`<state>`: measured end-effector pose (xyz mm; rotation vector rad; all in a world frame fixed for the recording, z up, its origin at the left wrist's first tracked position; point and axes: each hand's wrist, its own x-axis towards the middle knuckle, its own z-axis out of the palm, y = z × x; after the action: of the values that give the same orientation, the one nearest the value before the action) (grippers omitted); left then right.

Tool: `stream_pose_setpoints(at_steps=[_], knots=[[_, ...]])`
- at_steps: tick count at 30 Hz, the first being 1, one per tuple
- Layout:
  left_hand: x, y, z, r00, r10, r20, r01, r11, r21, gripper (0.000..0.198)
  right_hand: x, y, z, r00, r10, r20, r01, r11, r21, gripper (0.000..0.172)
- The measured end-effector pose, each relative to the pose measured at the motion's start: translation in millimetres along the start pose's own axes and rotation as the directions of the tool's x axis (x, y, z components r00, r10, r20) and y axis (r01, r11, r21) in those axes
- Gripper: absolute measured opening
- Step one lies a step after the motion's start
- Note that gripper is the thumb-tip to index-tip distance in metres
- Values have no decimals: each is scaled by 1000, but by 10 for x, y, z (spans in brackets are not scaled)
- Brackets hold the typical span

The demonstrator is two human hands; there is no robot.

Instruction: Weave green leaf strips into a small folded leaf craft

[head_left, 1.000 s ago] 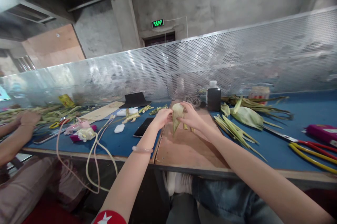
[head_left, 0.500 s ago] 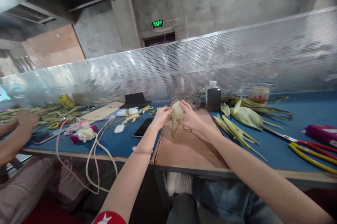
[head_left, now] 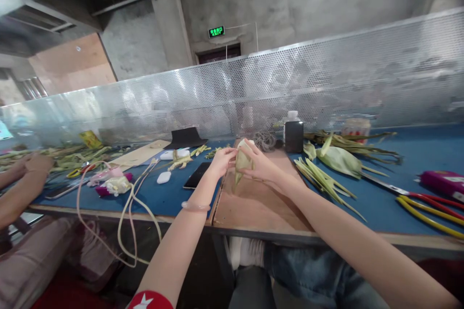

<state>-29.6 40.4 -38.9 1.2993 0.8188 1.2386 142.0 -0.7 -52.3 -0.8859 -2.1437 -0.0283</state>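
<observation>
Between both hands, above the brown board (head_left: 261, 202), is a pale green corn husk piece (head_left: 243, 163), wide at the top and narrowing to a point below. My left hand (head_left: 222, 161) pinches its left edge with bent fingers. On the other side, my right hand (head_left: 263, 161) has its fingers curled round the right edge and top. Part of the husk is hidden behind the right fingers. Right of the board lie cut husk strips (head_left: 324, 181) and a broad husk (head_left: 339, 160).
Scissors with red and yellow handles (head_left: 413, 198) lie at the right, near a purple box (head_left: 444, 184). A dark bottle (head_left: 293, 135) stands behind the board beside coiled grey cord (head_left: 264, 140). A black phone (head_left: 197, 175) and looped cables (head_left: 132, 198) lie left. Another person's hands (head_left: 36, 164) work at far left.
The husk piece has turned a little in my hands, and its lower tip has shifted slightly up and left. My right fingers now reach further over it.
</observation>
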Motion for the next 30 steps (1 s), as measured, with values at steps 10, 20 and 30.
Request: stream_pose_setpoints(at_steps=[10, 20, 30], knots=[[9, 13, 33, 999, -33, -34, 29, 992, -122, 27, -17, 12, 55, 1000, 8, -13, -9, 996, -85, 90], [-8, 46, 49, 998, -55, 43, 62, 984, -169, 21, -3, 64, 67, 997, -55, -55, 49, 992, -115, 72], [-139, 105, 86, 978, -49, 204, 73, 991, -110, 71, 13, 132, 25, 995, -1, -104, -13, 991, -134, 56]])
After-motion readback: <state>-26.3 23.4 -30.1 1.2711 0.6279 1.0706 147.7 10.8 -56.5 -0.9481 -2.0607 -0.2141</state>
